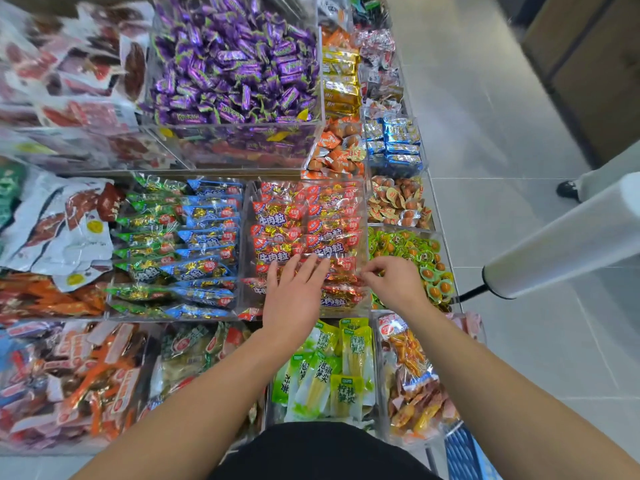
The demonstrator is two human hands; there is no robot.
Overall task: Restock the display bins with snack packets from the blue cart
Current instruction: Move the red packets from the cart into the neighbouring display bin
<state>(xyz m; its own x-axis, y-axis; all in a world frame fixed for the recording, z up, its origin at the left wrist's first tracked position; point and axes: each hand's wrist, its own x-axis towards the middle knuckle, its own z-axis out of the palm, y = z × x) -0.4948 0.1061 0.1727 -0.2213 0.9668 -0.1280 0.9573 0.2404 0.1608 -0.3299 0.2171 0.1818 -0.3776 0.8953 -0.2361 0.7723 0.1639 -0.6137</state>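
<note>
A clear display bin (245, 237) in the middle of the shelf holds several red snack packets (287, 220) stacked in rows. My left hand (294, 296) lies flat on the packets at the bin's near end, fingers straight. My right hand (391, 280) is at the bin's near right corner, its fingertips pinching the edge of a red packet (343, 280). A corner of the blue cart (464, 452) shows at the bottom right, beside my body.
Neighbouring bins hold green and blue packets (180, 244), purple candies (235, 60), green-yellow bamboo shoot packs (332, 372) and egg snacks (398, 202). A large roll of clear film (568, 240) juts in from the right over the tiled floor. Another person's shoe (568, 189) is nearby.
</note>
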